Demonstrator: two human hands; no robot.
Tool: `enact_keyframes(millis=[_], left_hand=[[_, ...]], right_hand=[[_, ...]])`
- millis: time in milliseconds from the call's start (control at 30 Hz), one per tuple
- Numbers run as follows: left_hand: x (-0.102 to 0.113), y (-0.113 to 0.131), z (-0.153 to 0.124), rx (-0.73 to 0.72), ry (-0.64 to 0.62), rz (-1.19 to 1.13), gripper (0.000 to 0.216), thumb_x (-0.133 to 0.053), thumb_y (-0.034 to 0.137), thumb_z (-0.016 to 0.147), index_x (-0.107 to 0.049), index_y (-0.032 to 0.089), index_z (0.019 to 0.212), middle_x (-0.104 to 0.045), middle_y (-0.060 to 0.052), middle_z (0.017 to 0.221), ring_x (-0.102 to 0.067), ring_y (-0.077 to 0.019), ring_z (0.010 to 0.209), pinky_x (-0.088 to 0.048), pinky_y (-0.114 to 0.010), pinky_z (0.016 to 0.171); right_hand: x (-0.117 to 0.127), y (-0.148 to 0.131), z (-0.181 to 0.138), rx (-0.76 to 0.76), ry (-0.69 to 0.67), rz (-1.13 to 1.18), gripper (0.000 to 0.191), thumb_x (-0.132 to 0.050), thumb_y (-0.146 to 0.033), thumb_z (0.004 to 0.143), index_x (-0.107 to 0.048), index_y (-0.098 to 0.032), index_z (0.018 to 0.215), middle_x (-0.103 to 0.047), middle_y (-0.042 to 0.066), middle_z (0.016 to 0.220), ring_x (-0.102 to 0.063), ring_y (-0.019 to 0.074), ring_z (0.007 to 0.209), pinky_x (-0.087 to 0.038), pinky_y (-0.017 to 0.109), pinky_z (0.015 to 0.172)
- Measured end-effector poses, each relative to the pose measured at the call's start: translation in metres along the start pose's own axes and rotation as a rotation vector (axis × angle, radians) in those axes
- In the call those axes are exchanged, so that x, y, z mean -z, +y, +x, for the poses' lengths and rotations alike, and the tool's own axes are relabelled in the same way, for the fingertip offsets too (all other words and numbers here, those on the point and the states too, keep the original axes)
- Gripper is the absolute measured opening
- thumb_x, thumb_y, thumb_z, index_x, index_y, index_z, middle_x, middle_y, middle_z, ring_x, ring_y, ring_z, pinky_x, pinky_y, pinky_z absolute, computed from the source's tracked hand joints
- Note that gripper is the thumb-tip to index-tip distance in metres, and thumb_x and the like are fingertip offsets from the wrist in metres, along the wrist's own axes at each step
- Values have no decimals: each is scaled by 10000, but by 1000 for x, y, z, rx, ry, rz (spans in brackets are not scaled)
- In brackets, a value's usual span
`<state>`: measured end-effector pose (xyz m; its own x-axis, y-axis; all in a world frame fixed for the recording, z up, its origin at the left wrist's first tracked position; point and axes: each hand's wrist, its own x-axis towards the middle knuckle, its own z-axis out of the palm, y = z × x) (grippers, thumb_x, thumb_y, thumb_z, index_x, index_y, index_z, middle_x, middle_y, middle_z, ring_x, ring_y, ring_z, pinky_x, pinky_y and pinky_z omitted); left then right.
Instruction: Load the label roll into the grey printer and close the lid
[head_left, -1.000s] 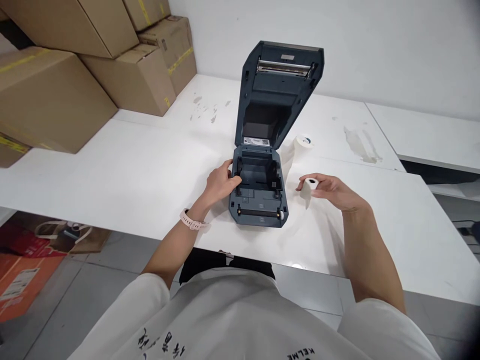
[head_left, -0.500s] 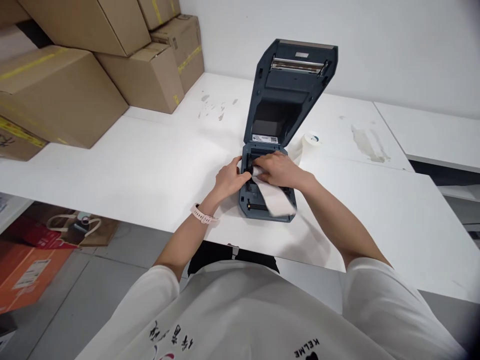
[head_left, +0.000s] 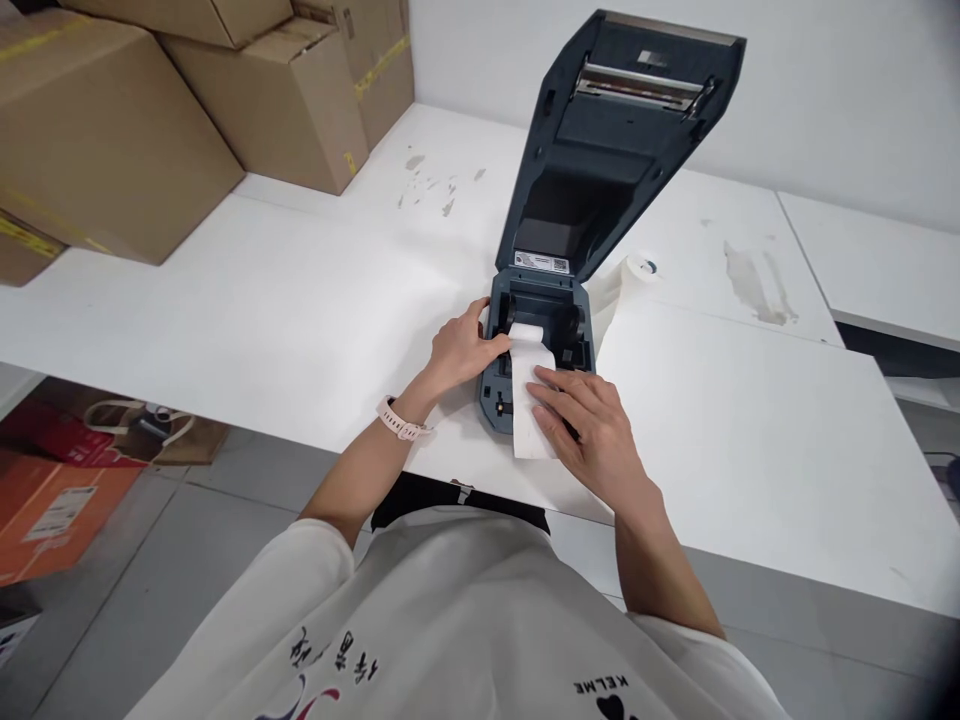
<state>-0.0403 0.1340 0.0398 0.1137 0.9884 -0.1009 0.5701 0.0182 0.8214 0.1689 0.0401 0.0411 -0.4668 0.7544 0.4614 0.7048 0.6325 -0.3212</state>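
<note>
A dark blue-grey label printer point(head_left: 501, 395) stands on the white table point(head_left: 300, 320) with its lid point(head_left: 615, 140) raised. A white paper roll point(head_left: 529, 340) sits in its bay, and a strip of paper point(head_left: 525, 420) hangs out over the front. My left hand point(head_left: 461, 350), with a pink watch on the wrist, grips the printer's left side by the roll holder. My right hand point(head_left: 585, 425) lies flat with stretched fingers on the paper strip at the printer's front.
Another white paper roll point(head_left: 637, 272) lies on the table right of the printer. Brown cardboard boxes point(head_left: 187, 100) are stacked at the back left. A second white table point(head_left: 862, 270) adjoins on the right. Orange boxes and a bag point(head_left: 67, 480) sit on the floor.
My right hand carried the paper roll from the table into the printer bay, then drew back to press flat on the strip. The left hand stayed at the printer's side.
</note>
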Motion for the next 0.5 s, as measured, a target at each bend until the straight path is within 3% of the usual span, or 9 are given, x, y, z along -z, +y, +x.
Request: enact_keyframes(millis=[267, 500], left_hand=[[2, 3, -3, 12, -13, -24, 699, -616, 462, 829, -523, 208, 1473, -683, -13, 808, -614, -205, 754, -418, -327, 674], [1, 0, -2, -2, -11, -23, 717, -617, 494, 842, -510, 203, 1488, -667, -2, 761, -609, -199, 712, -440, -329, 677]], right_hand=[[-6, -1, -5, -17, 58, 23, 278, -611, -172, 1002, -694, -188, 1267, -680, 159, 1333, -628, 292, 1178, -528, 494, 966], [-19, -3, -11, -34, 231, 23, 215, -663, -138, 963, -733, -221, 1149, -690, 114, 1088, -645, 251, 1005, -525, 453, 866]])
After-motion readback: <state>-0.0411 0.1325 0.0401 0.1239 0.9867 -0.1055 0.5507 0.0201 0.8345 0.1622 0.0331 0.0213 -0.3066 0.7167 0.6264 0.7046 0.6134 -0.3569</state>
